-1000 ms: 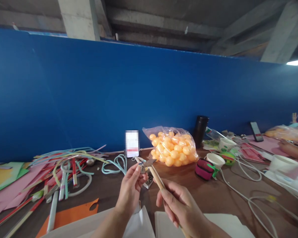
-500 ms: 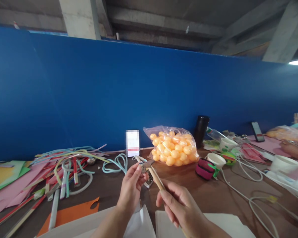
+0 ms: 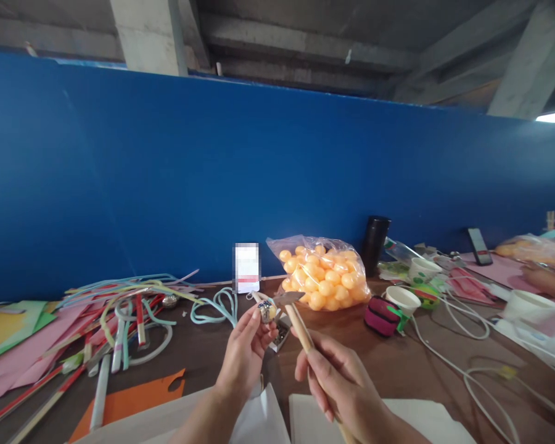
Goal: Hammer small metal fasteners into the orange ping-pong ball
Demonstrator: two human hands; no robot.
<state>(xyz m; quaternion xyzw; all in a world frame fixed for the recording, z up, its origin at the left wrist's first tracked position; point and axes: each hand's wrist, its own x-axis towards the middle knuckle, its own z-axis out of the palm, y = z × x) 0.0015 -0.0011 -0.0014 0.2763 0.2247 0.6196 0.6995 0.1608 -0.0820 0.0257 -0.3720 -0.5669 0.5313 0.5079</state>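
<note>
Pinched in the fingers of my left hand (image 3: 244, 348) is a small pale yellow ball (image 3: 267, 312), partly covered with shiny silver pieces. My right hand (image 3: 335, 373) is wrapped round the wooden handle of a small hammer (image 3: 300, 330). The hammer's dark metal head points left, just above and to the right of the ball, apart from it. Behind my left fingertips lies a small open box (image 3: 281, 333) of tiny metallic pieces, partly hidden. White sheets (image 3: 374, 419) lie below my wrists.
A clear bag (image 3: 324, 277) of orange balls stands ahead, beside a black bottle (image 3: 376, 245). Coloured tubes (image 3: 134, 308) and paper sheets (image 3: 37, 345) crowd the left. Paper cups (image 3: 403, 301), a maroon pouch (image 3: 380, 316) and white cables (image 3: 467, 376) lie right. A blue partition (image 3: 259, 172) rises behind.
The hammer has moved right and slightly up, away from the ball. My left hand has turned a little, showing more of the ball's pale yellow side.
</note>
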